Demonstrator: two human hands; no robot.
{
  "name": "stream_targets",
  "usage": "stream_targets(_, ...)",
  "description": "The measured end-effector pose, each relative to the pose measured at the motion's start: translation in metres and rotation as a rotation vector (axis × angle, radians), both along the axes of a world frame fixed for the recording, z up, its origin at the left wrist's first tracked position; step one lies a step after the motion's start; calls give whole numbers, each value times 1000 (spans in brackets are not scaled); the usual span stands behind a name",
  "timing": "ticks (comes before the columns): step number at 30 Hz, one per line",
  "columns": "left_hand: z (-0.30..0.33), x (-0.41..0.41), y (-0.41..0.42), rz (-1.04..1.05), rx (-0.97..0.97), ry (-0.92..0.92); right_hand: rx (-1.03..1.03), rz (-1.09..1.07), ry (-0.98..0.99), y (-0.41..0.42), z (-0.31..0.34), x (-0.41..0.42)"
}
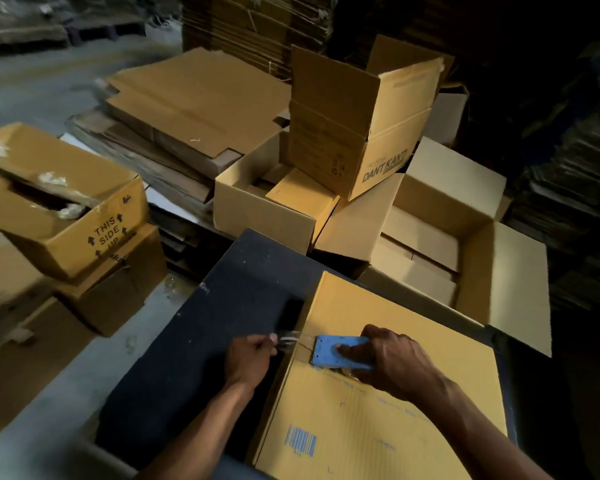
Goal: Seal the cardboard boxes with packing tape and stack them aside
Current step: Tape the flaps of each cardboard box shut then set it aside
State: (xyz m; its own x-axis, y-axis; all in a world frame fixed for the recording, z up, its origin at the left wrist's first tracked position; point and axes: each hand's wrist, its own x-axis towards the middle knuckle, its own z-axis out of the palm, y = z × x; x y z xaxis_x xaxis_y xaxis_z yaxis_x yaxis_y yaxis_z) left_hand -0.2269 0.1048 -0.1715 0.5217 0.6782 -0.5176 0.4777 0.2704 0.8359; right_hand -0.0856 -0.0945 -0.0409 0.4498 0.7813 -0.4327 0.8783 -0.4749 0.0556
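Note:
A closed cardboard box point(388, 427) with a blue barcode lies on the dark table point(201, 327) in front of me. My right hand point(392, 358) grips a blue tape dispenser point(340, 351) resting on the box top near its left edge. Clear tape point(291, 337) stretches from the dispenser leftward over that edge. My left hand point(252, 355) pinches the free end of the tape just off the box's side.
Several open boxes stand behind the table, one point(267, 206) at centre, one point(465, 244) at right, and a tilted printed box point(361, 133) on top. Flat cardboard sheets point(187, 109) lie further back. Stacked boxes point(66, 216) marked THIS SIDE UP stand at left.

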Motion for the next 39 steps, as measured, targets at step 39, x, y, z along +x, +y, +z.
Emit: stream_targets(39,-7,-15,-28,-1023,1120,-84,-113,22,180,0,23,8)
